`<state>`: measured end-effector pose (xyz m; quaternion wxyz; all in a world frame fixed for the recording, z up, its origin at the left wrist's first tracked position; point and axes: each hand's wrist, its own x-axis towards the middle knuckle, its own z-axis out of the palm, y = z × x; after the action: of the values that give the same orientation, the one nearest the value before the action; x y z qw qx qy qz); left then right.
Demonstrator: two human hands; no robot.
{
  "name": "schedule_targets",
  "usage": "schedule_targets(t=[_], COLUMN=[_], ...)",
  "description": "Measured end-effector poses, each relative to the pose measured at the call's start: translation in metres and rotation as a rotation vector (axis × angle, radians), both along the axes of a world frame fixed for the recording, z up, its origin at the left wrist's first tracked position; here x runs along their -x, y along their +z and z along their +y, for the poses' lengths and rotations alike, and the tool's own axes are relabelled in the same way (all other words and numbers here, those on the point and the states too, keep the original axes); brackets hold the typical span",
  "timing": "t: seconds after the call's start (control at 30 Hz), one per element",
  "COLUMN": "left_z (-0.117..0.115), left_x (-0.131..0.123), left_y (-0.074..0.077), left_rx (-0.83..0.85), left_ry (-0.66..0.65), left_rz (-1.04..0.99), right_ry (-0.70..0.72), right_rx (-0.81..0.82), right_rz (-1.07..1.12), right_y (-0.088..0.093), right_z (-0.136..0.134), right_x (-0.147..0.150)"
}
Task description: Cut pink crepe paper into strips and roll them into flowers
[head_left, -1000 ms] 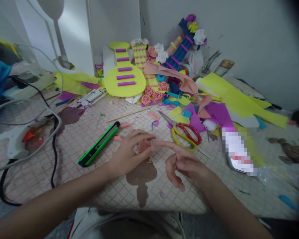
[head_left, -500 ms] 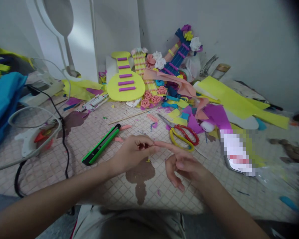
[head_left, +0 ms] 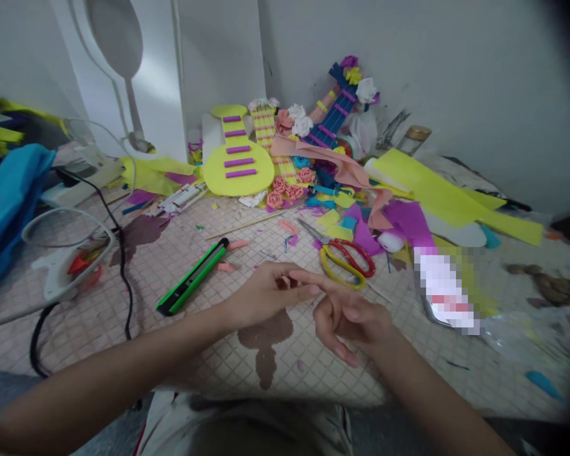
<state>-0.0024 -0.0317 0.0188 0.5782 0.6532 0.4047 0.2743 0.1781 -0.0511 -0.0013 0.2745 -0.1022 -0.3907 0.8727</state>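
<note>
Over the near part of the table, my left hand is closed, its thumb and fingers around the tip of my right index finger. My right hand has that index finger stretched out to the left; its other fingers are loosely bent and apart, with nothing visible in them. Any small item between the touching fingertips is hidden. To the left lies a green utility knife with black ends. Just beyond my right hand are scissors with one red and one yellow handle, blades pointing away to the left.
A yellow paper guitar with purple bars leans at the back, near a dark blue one and paper roses. Paper scraps and yellow sheets lie right. A glue gun, cables and blue paper crowd the left.
My left hand has slid slightly to the right along my right index finger, its thumb reaching further over. The whole view has shifted a little; the objects on the table lie as before.
</note>
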Motion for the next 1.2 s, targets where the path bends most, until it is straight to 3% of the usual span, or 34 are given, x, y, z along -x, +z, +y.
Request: schedule_targets(t=[0.23, 0.43, 0.53, 0.6, 0.67, 0.73, 0.87, 1.03, 1.2], left_z=[0.000, -0.001, 0.014, 0.030, 0.047, 0.059, 0.057, 0.037, 0.038], left_x=[0.004, 0.019, 0.030, 0.040, 0.049, 0.056, 0.065, 0.071, 0.071], left_y=[-0.001, 0.017, 0.026, 0.029, 0.029, 0.026, 0.013, -0.005, -0.019], left_rx=[-0.013, -0.089, -0.241, -0.389, -0.580, -0.765, -0.950, -0.913, -0.894], left_ry=[0.053, 0.072, 0.178, 0.292, 0.345, 0.313, 0.124, -0.256, -0.273], left_rz=[0.034, -0.013, 0.035, 0.196, 0.429, 0.593, 0.611, 0.692, 0.677], right_ry=[-0.073, -0.215, -0.473, -0.715, -0.869, -0.928, -0.902, -0.765, -0.769], right_rx=[0.028, -0.004, -0.036, -0.124, -0.298, -0.542, -0.993, -1.235, -1.382], right_rz=[-0.021, -0.108, -0.282, -0.510, -0.763, -0.940, -1.034, -1.055, -1.099], right_y=[0.002, 0.003, -0.003, -0.009, -0.014, -0.017, -0.022, -0.033, -0.038], right_z=[-0.002, -0.004, -0.001, 0.001, 0.003, 0.003, 0.003, 0.008, 0.013], right_x=[-0.003, -0.003, 0.000, 0.000, 0.000, 0.002, 0.011, 0.025, 0.028])
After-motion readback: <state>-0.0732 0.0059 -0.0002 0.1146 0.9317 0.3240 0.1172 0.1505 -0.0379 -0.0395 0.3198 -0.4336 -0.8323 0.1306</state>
